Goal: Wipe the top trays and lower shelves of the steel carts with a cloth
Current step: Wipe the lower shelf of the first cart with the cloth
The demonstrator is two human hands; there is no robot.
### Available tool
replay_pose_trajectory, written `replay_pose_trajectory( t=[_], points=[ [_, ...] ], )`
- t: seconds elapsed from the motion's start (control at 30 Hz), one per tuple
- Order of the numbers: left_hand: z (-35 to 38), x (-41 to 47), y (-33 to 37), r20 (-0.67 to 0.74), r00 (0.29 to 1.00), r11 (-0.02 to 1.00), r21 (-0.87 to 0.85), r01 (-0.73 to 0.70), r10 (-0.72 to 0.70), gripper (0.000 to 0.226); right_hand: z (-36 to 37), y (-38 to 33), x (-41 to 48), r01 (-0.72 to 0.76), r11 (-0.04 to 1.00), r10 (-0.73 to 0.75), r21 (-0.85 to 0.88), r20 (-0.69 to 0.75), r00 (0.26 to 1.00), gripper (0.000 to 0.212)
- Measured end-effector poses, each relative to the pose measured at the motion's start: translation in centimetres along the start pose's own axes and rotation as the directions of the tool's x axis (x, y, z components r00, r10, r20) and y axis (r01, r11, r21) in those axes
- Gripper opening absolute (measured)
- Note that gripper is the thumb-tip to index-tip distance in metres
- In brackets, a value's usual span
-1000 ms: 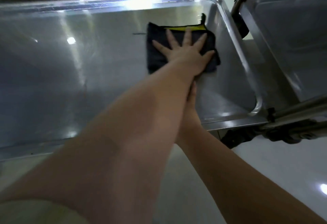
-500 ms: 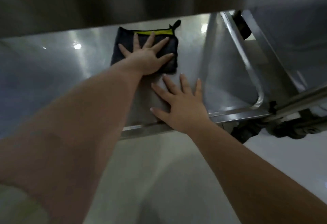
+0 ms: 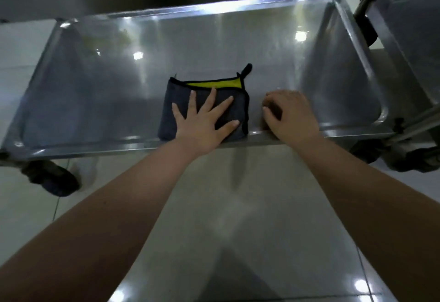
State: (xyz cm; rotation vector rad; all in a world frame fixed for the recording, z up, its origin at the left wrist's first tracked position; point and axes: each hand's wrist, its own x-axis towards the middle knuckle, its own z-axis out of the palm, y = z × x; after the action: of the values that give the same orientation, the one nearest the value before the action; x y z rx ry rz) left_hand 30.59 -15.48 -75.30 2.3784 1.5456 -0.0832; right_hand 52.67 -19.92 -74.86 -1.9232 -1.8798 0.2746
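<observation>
We count two steel carts. The nearer cart's tray (image 3: 95, 146) fills most of the view. Of the second cart (image 3: 409, 39) only a corner shows, at the right edge, just beside the first.

We count one cloth (image 3: 177, 92), dark grey-blue with black edging. It lies folded flat on the tray floor, close against the front rim and a little right of centre. One yellow strip (image 3: 214, 85) of its inner face shows along the far edge. One black hanging loop (image 3: 246, 69) stands out from the far right corner.

We count two hands, both bare. The left hand (image 3: 202, 125) lies palm down on the cloth and presses it to the steel. Its five fingers (image 3: 212, 96) are straight and spread. The right hand (image 3: 292, 115) rests on the tray just beside the cloth's right edge and does not touch it. Its fingers are loosely bent, with the tips on the steel. We see nothing held in it.

One dark caster (image 3: 56, 181) shows under the tray's left front corner. The wheel gear at the right is too blurred to count. The carts stand on a pale tiled floor (image 3: 238, 230).
</observation>
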Motion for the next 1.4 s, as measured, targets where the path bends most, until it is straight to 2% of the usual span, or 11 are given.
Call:
replay_pose_trajectory(
  t=[0.1,0.23,0.33,0.4,0.5,0.7,0.83,0.93,1.07,1.27,1.4],
  points=[
    [-1.6,-2.3,-2.1,-0.159,0.986,0.978,-0.192,-0.082,0.052,0.056,-0.6,-0.5,-0.5,0.004,0.998,-0.003,0.059,-0.025,1.0,0.021],
    [-2.6,-5.5,-5.9,-0.383,0.924,0.984,-0.174,-0.05,-0.02,0.032,0.1,-3.5,-1.9,0.271,0.962,-0.267,0.035,-0.09,0.959,0.014],
    [-3.0,-6.3,-7.8,-0.31,0.95,0.964,-0.262,-0.054,-0.031,0.033,0.9,-6.0,-2.3,0.318,0.943,-0.318,0.099,-0.016,0.948,0.018],
    [-3.0,-6.6,-8.2,-0.26,0.965,0.944,-0.322,-0.076,-0.011,0.037,1.4,-6.5,-2.4,0.34,0.939,-0.342,0.053,0.041,0.939,0.021],
    [-3.0,-6.7,-8.1,-0.247,0.969,0.931,-0.356,-0.084,-0.007,0.036,1.6,-6.7,-2.4,0.264,0.963,-0.268,0.049,0.087,0.96,0.026],
    [-3.6,-6.2,-7.7,-0.313,0.949,0.932,-0.354,-0.076,-0.042,0.02,0.7,-7.7,-0.9,0.141,0.982,-0.156,0.123,0.121,0.98,0.016],
    [-3.6,-6.6,-7.6,-0.387,0.912,0.877,-0.476,-0.069,-0.138,0.018,-0.7,-9.7,0.8,0.118,0.971,-0.099,0.208,-0.101,0.99,0.009],
    [-3.5,-7.1,-7.5,-0.484,0.87,0.911,-0.395,-0.122,-0.093,0.017,-1.0,-10.0,0.9,0.223,0.959,-0.185,0.174,-0.211,0.96,0.011],
    [-2.5,-7.7,-7.9,-0.4,0.913,0.967,-0.191,-0.17,0.082,0.019,0.5,-7.1,-2.1,0.2,0.979,-0.201,-0.036,-0.016,0.98,0.014],
    [-3.1,-8.1,-10.2,-0.359,0.921,0.982,-0.058,-0.18,0.147,0.029,1.0,-5.4,-3.2,0.204,0.977,-0.202,-0.058,0.031,0.979,0.032],
    [-3.5,-7.7,-9.9,-0.363,0.916,0.983,-0.007,-0.184,0.169,0.022,1.1,-5.4,-3.4,0.173,0.982,-0.172,-0.072,0.016,0.985,0.025]
  ],
)
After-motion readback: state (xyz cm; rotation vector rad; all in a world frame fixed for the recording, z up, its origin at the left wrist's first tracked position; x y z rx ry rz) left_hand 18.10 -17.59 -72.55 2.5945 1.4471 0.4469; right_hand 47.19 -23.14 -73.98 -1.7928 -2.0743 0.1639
